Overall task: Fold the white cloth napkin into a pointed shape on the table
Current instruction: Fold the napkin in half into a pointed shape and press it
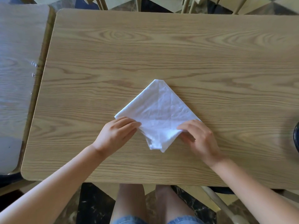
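The white cloth napkin (159, 109) lies on the wooden table (161, 50) as a diamond, one corner pointing away from me. Its near part is creased and bunched toward a narrow end by the front of the table. My left hand (115, 134) rests flat on the napkin's left corner, fingertips pressing the cloth's edge. At the right side, my right hand (198, 136) pinches a fold of the napkin between thumb and fingers.
A second wooden table (17, 62) stands close on the left with a narrow gap between. A dark round object (296, 136) peeks in at the right edge. Chair legs (187, 4) show beyond the far edge. My knees (145, 201) are under the near edge.
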